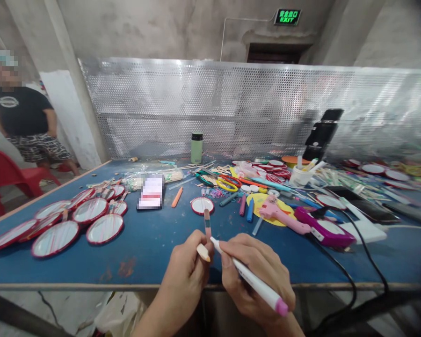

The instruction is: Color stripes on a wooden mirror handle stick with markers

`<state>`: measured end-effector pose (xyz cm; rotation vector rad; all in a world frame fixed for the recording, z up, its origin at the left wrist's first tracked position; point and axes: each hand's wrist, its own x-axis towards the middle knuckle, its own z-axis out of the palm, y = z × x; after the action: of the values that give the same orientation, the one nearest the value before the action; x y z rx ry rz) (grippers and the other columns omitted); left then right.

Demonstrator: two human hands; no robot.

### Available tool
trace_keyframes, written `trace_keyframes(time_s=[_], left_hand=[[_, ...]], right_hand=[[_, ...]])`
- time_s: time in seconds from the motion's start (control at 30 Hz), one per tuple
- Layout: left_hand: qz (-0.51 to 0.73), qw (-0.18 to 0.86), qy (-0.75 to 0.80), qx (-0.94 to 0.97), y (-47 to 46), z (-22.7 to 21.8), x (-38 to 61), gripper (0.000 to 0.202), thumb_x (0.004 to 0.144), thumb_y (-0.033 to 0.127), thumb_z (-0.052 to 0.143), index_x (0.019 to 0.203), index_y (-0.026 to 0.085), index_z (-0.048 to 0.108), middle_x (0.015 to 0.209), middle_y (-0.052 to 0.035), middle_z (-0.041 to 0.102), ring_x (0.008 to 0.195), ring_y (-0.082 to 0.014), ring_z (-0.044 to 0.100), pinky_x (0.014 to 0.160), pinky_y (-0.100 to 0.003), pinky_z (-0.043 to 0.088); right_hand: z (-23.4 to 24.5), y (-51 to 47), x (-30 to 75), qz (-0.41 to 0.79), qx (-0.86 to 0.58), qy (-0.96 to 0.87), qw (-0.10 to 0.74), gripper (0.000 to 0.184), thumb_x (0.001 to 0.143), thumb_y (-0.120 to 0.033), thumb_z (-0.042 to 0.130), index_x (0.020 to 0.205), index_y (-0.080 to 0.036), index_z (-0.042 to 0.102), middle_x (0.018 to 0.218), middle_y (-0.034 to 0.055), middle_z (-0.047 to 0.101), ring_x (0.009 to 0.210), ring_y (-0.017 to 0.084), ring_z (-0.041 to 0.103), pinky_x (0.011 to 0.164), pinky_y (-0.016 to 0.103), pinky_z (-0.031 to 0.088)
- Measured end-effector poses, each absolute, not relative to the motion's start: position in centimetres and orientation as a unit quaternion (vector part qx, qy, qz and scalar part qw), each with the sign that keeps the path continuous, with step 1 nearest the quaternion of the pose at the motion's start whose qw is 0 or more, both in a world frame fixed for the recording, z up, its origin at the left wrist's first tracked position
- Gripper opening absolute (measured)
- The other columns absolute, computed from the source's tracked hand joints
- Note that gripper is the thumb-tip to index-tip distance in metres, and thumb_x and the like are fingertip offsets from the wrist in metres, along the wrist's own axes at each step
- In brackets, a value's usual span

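Both hands, left hand (187,274) and right hand (256,276), overhang table edge (91,284).

Matt wooden stick (203,252) in left hand (185,276); smooth glossy plastic marker (252,280) in right hand (257,278). Table (143,243): worn matt blue top w/ rusty scuffs. Glossy plastic glue gun (284,217). Shiny perforated metal screen (231,107) behind. Rough concrete wall (161,28).
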<state>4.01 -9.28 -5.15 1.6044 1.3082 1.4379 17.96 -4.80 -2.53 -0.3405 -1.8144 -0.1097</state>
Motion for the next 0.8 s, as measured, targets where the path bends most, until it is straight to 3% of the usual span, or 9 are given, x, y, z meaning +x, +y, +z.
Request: trace_keyframes(time_s=[0.8], left_hand=[[0.541,0.296,0.496,0.611,-9.2,-5.03,4.04,0.035,0.099,0.044,0.039,0.073,0.021,0.042,0.061,0.0075,0.038,0.053,-0.0097,0.031,0.049,-0.019,0.028]], right_hand=[[-2.78,-4.63,17.85,-0.038,-0.129,-0.787,0.602,0.017,0.083,-0.005,0.059,0.092,-0.017,0.066,0.074,0.0024,0.071,0.066,0.013,0.069,0.062,0.024,0.055]])
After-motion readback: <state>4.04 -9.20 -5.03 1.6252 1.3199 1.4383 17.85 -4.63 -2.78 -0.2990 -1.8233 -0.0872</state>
